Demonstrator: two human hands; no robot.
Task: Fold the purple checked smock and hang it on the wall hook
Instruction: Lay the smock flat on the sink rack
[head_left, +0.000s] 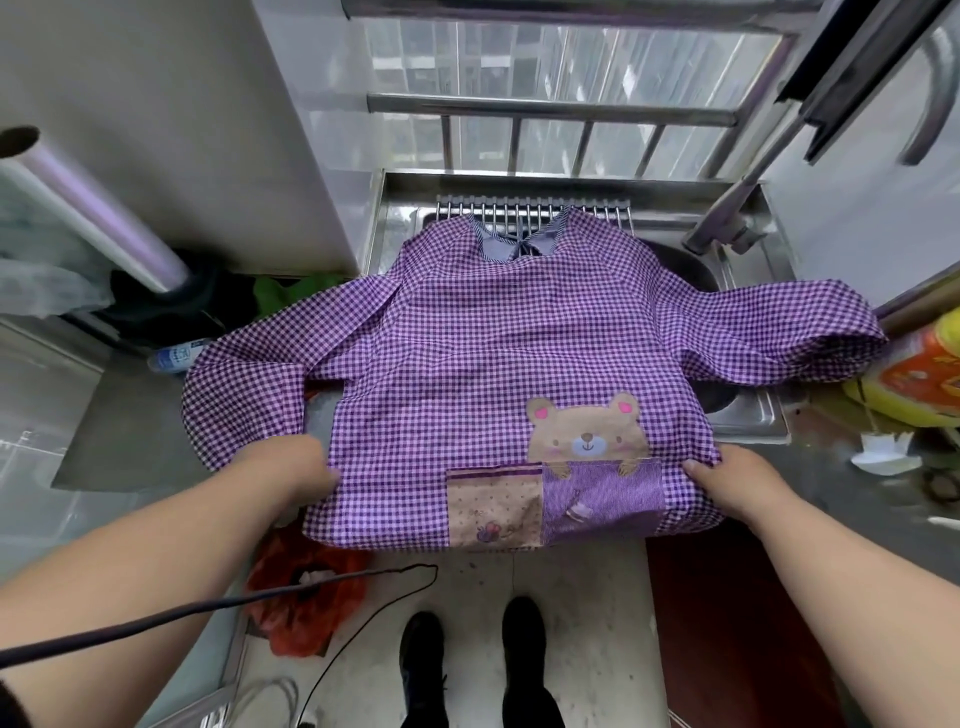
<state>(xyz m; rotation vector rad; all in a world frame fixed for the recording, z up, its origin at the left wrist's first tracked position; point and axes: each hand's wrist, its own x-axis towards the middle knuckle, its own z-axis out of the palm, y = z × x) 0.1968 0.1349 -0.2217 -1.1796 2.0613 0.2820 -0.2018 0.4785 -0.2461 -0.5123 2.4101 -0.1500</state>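
The purple checked smock (493, 353) lies spread front-up over the steel sink (748, 415), its collar toward the window and both sleeves stretched out sideways. A bear patch and two pockets sit near its lower hem. My left hand (301, 465) grips the lower left side of the smock's body. My right hand (727, 480) grips the lower right edge beside the purple pocket. No wall hook shows in the view.
A metal drying rack (530, 208) spans the sink's back edge under the barred window. A foil roll (98, 208) juts in at the left. A yellow-orange bag (919, 374) lies right. A red plastic bag (306, 597) and a black cable (208, 605) are below.
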